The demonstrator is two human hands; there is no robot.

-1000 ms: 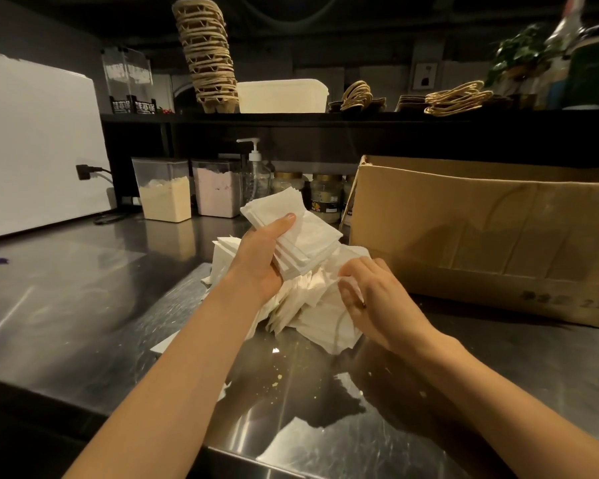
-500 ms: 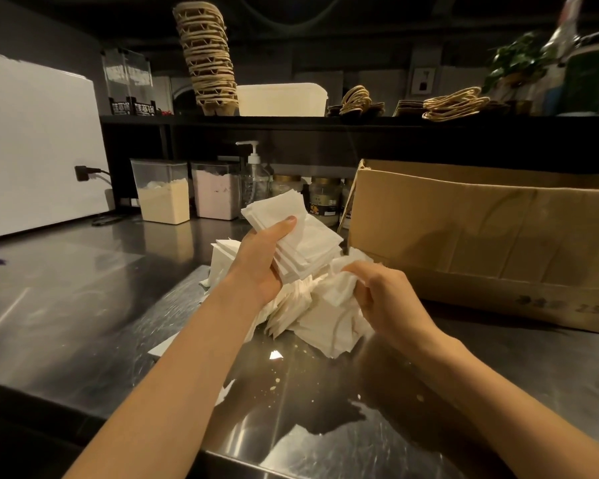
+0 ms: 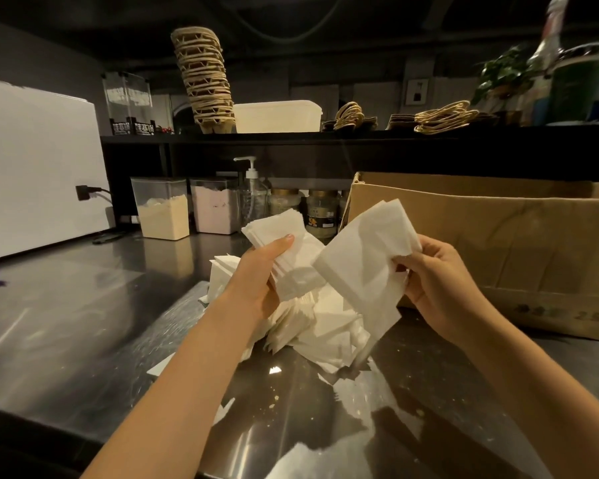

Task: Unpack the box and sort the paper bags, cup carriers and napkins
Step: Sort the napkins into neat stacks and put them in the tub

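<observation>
My left hand (image 3: 256, 274) grips a neat stack of white napkins (image 3: 277, 229), thumb on top, raised above the steel counter. My right hand (image 3: 436, 285) pinches a few loose white napkins (image 3: 363, 267) and holds them up beside that stack. Under both hands lies a messy pile of napkins (image 3: 312, 323) on the counter. The open cardboard box (image 3: 498, 243) stands at the right, just behind my right hand. On the upper shelf stands a tall stack of brown cup carriers (image 3: 204, 77), and folded paper bags with handles (image 3: 443, 115) lie further right.
The steel counter (image 3: 83, 323) holds paper scraps and crumbs near its front edge. Two lidded powder containers (image 3: 163, 209), a pump bottle (image 3: 253, 191) and jars line the back. A white tub (image 3: 277, 115) sits on the shelf. A white panel (image 3: 35, 167) stands at left.
My right hand has lifted a few napkins off the pile and raised them to the level of the stack. My left hand has kept its hold on the stack.
</observation>
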